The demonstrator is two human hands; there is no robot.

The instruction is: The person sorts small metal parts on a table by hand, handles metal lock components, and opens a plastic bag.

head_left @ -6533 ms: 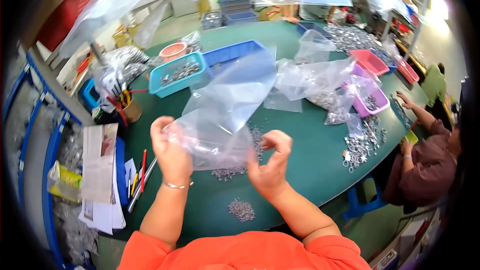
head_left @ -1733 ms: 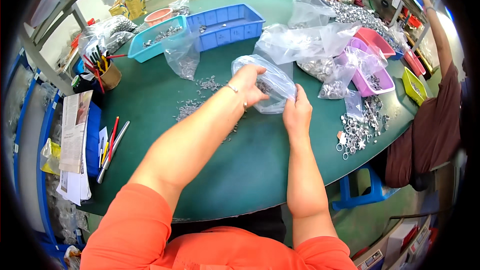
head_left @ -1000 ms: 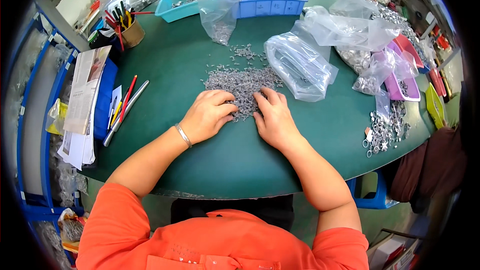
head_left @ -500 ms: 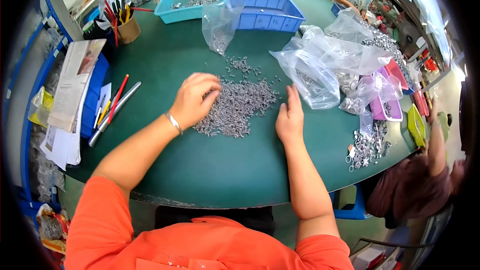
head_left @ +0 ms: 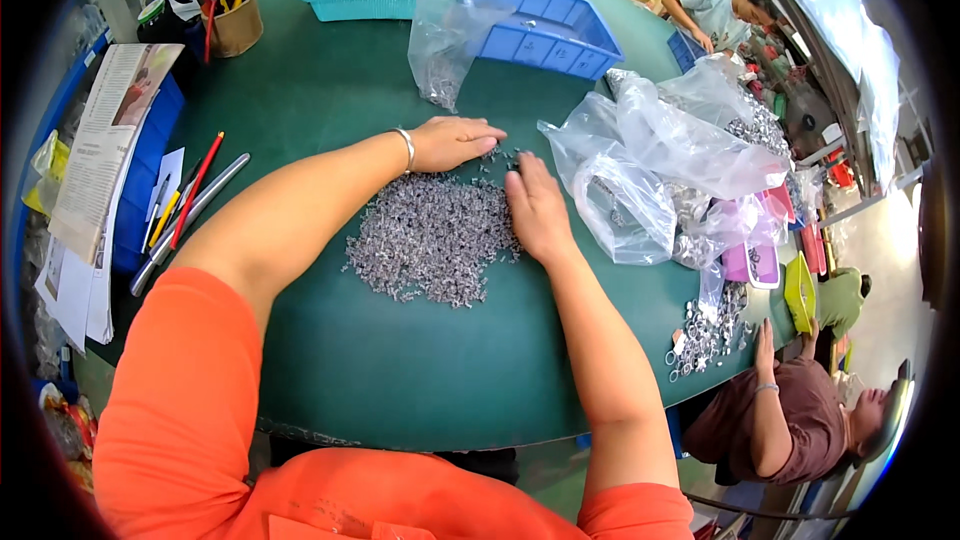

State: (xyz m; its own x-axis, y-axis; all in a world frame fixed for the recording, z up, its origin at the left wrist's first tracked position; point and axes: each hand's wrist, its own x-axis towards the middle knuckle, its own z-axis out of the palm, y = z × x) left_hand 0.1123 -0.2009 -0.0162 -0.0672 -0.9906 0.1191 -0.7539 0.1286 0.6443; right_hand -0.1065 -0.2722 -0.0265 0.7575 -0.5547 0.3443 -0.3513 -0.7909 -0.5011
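Note:
A broad heap of small silver-grey metal pieces (head_left: 425,240) lies on the green tabletop (head_left: 420,360); the pieces are too small to name. My left hand (head_left: 455,142) reaches round the heap's far side, fingers stretched to the right. A bracelet circles that wrist. Along the heap's right edge rests my right hand (head_left: 538,208), its fingers straight and pointing away from me. Neither hand grips anything I can see. A few loose pieces lie between the two sets of fingertips. Just beyond my left hand stands a clear plastic bag (head_left: 440,55) with small pieces in its bottom.
At the back are a turquoise basket (head_left: 330,2) and a blue tray (head_left: 545,45). Plastic bags (head_left: 640,200) and loose rings (head_left: 705,340) lie right. A pen cup (head_left: 235,25), pencils (head_left: 200,185) and newspaper (head_left: 110,140) are left. Co-workers (head_left: 790,410) (head_left: 715,15) sit right and far right.
My left hand has moved right and away, from over the heap to its far edge. My right hand has come left against the heap, which is now more compact. The view has shifted slightly.

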